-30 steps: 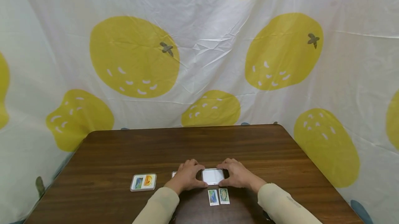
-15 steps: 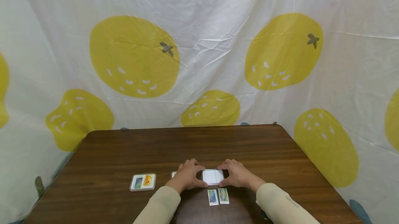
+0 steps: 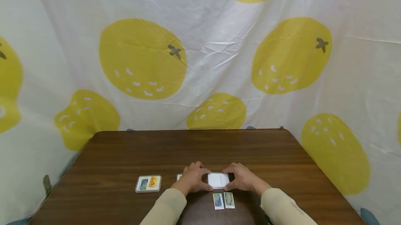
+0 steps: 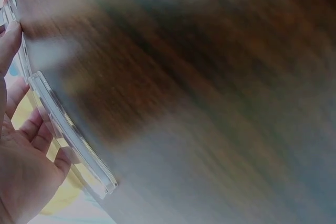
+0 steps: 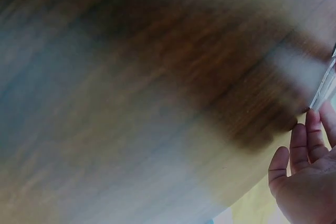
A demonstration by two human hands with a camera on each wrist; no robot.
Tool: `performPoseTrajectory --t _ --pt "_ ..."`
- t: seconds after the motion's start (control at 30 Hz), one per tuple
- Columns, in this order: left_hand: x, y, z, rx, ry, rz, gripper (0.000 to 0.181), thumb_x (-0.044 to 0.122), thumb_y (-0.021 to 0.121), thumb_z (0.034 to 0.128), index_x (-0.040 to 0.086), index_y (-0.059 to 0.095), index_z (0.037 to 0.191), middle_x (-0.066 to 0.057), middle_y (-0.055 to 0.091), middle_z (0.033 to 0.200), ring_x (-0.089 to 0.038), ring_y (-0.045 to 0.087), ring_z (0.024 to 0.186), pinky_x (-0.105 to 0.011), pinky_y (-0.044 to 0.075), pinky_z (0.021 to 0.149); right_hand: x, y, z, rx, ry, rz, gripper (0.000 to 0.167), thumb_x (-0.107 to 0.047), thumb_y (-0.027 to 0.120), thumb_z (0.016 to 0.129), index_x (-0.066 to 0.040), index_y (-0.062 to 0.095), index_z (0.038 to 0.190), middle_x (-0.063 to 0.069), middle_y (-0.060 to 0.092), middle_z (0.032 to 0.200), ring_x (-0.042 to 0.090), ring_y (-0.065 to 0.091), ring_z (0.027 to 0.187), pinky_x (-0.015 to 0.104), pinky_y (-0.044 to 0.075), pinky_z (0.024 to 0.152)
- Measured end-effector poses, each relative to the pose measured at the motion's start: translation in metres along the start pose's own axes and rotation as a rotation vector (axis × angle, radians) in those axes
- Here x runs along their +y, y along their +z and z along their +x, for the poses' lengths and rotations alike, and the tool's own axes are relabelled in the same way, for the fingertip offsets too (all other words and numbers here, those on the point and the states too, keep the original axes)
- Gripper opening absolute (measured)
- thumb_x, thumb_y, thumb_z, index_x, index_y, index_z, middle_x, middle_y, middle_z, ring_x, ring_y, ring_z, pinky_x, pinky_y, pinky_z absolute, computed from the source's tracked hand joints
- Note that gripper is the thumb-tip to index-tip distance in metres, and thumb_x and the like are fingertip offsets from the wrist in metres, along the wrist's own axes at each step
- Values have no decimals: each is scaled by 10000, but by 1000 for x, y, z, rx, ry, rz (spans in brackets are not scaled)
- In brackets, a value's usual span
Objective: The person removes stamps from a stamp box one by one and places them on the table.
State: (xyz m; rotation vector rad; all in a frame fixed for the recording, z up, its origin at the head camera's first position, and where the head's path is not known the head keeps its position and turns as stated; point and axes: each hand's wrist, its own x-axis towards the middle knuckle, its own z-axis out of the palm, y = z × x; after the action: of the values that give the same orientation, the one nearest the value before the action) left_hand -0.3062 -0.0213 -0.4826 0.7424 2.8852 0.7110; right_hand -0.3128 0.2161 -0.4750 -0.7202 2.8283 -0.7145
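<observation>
A clear rectangular case with a white inside lies flat on the table between both hands. My left hand pinches its left edge between thumb and fingers; my right hand pinches the right edge the same way. Just in front of the case lie two small picture stamps side by side, a blue-green one and a green one. Another case is mostly hidden behind my left hand; in the left wrist view a case stands out beside the fingers. The right wrist view shows the held case's edge at the fingertips.
A clear case holding two pictures, one green-blue and one orange, lies on the brown wooden table to the left. Behind the table hangs a white cloth with yellow fruit prints.
The head view has shifted slightly, so everything appears a little lower and to the right. Both hands keep their hold on the case, and the stamps have not moved on the table.
</observation>
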Motion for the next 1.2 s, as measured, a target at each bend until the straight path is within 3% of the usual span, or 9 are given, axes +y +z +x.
performPoseTrajectory --t 0.57,0.9,1.2 --pt "1 -1 3 5 3 50 595 490 805 770 185 649 1256 -50 490 1196 -256 442 1135 -502 332 987 -1 -6 3 -32 6 -5 542 -324 862 757 -89 685 1213 58 586 1165 338 504 1140 646 347 968" --pt "4 2 1 -49 3 60 671 501 799 773 159 608 1319 -42 489 1229 -253 437 1179 -496 323 1009 3 3 -5 -20 8 -51 607 -349 842 750 -63 656 1251 67 579 1176 342 500 1149 633 351 957" --pt "-13 -11 -2 -6 42 -8 723 483 780 786 118 568 1372 -95 511 1265 -316 451 1192 -540 336 1003 -2 3 -4 2 -7 -98 671 -357 835 733 -46 632 1292 107 575 1211 347 499 1162 608 369 962"
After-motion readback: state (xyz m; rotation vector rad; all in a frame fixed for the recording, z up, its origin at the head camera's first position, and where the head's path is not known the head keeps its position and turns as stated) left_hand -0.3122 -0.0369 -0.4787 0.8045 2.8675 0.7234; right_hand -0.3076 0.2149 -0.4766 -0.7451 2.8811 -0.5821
